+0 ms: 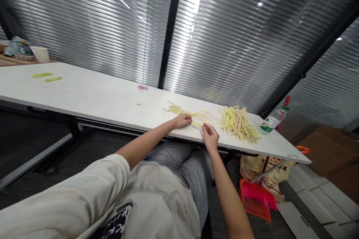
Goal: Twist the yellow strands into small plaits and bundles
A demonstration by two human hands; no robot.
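Note:
My left hand (183, 120) is over the front edge of the white table (112, 99), its fingers pinched on one end of a yellow strip (197, 124). At the other end of that strip, my right hand (210, 134) holds it between thumb and fingers. The strip is stretched roughly level between the two hands. Just behind them lies a loose bunch of pale yellow strips (176, 109), spread along the tabletop. To the right of my right hand is a larger tangled pile of yellow strips (238, 124).
A plastic bottle (271, 121) stands at the table's right end. Pink bits (143, 87) lie near the back edge, and two yellow-green bundles (52, 79) at the far left. Beyond them is a white cup (40, 54). A red dustpan (256, 198) is on the floor at right.

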